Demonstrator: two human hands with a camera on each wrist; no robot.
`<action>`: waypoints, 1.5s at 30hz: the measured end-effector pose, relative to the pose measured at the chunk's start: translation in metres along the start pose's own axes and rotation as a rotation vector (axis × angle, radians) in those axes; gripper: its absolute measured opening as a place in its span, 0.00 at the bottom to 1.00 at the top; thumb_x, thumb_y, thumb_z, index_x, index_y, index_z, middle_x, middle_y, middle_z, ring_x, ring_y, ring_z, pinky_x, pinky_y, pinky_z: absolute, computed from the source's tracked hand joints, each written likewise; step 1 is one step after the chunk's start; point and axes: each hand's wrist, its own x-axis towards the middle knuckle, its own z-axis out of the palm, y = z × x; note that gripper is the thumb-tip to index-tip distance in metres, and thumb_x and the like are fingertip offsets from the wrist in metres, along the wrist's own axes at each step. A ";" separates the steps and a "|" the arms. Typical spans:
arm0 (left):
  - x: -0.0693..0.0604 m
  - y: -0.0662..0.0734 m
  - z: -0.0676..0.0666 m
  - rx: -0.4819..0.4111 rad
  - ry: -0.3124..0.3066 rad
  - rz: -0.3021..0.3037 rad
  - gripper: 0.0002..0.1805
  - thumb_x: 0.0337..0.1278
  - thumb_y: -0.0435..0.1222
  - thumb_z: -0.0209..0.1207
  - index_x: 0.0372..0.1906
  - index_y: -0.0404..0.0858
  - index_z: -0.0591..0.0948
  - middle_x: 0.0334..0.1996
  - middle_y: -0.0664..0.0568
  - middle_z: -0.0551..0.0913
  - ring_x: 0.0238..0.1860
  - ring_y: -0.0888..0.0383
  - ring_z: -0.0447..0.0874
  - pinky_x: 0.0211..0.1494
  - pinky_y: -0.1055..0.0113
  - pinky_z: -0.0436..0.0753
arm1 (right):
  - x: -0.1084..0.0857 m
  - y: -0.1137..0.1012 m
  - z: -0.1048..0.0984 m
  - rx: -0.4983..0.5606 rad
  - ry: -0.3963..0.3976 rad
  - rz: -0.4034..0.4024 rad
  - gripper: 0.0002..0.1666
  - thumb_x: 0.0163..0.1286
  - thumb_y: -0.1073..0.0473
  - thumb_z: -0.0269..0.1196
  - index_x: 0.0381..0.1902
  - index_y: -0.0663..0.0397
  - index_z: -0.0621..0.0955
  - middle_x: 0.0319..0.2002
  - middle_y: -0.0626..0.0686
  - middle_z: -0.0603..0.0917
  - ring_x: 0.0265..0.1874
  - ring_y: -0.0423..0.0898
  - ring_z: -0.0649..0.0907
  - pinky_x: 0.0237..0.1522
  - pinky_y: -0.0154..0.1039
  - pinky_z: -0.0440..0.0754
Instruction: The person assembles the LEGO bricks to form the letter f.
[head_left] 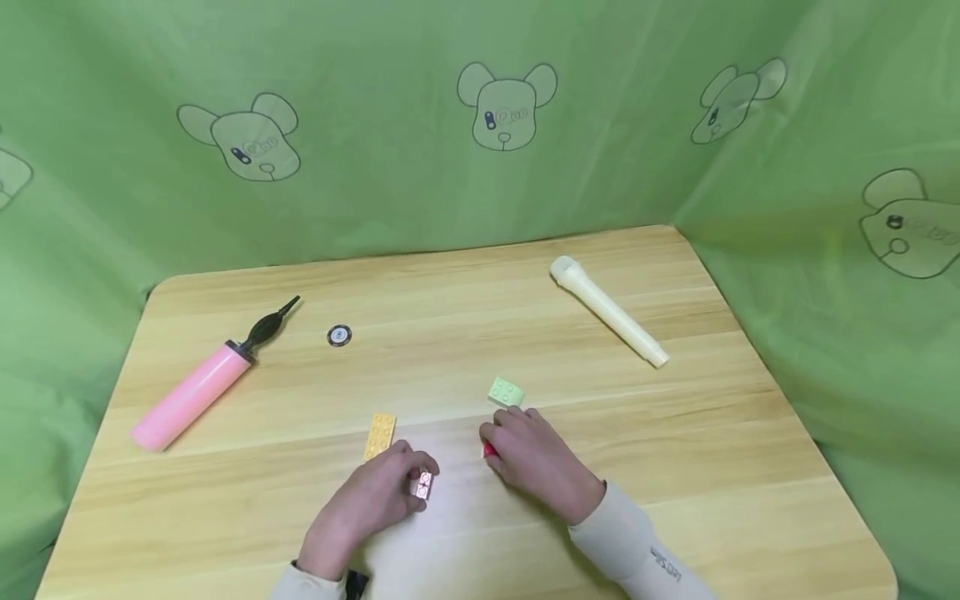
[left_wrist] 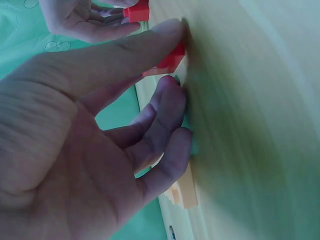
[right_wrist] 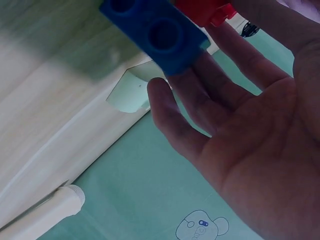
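Note:
My left hand [head_left: 378, 492] pinches a small red toy brick [left_wrist: 167, 62] between thumb and fingers, low over the table; its studs look pale pink under glare in the head view. To its right, my right hand [head_left: 532, 458] grips another red brick [head_left: 490, 449], mostly covered by the fingers from above. In the right wrist view a blue brick [right_wrist: 162, 37] sits against those fingertips beside the red; whether the two are joined I cannot tell. A yellow-orange brick [head_left: 381, 435] lies just beyond the left hand. Beyond the right fingers is a light green brick [head_left: 506, 392].
On the wooden table [head_left: 465, 325], a pink hand pump [head_left: 193, 396] with a black nozzle lies at the left, near a round black-and-white chip [head_left: 340, 335]. A cream toy microphone [head_left: 609, 312] lies back right. Green curtains [head_left: 390, 192] enclose the table's back and sides.

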 end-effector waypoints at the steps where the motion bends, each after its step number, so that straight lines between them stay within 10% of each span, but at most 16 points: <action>1: 0.001 0.000 0.001 -0.012 0.007 0.002 0.21 0.41 0.31 0.76 0.45 0.42 0.84 0.31 0.59 0.73 0.31 0.66 0.71 0.35 0.70 0.78 | 0.000 0.000 0.000 0.001 -0.005 0.001 0.07 0.63 0.58 0.72 0.33 0.49 0.82 0.28 0.45 0.76 0.31 0.45 0.74 0.38 0.42 0.75; 16: 0.012 0.011 -0.001 -0.173 0.108 -0.021 0.16 0.53 0.44 0.73 0.42 0.43 0.81 0.23 0.63 0.76 0.23 0.67 0.72 0.25 0.72 0.76 | 0.003 -0.010 -0.030 -0.001 0.299 -0.160 0.05 0.66 0.57 0.68 0.37 0.51 0.84 0.32 0.45 0.77 0.32 0.43 0.74 0.35 0.36 0.75; 27: 0.016 0.021 0.004 -0.206 0.386 0.110 0.15 0.52 0.36 0.73 0.46 0.42 0.86 0.31 0.62 0.79 0.28 0.66 0.71 0.29 0.73 0.75 | -0.003 -0.035 -0.049 0.101 0.321 -0.244 0.11 0.67 0.56 0.69 0.45 0.52 0.86 0.38 0.45 0.81 0.36 0.41 0.78 0.41 0.33 0.79; 45: 0.020 0.028 0.008 -0.336 0.471 0.045 0.12 0.49 0.30 0.74 0.40 0.40 0.88 0.26 0.62 0.81 0.27 0.68 0.73 0.29 0.73 0.77 | -0.002 -0.040 -0.048 0.141 0.372 -0.253 0.10 0.70 0.59 0.66 0.47 0.55 0.85 0.39 0.47 0.82 0.37 0.42 0.79 0.41 0.31 0.80</action>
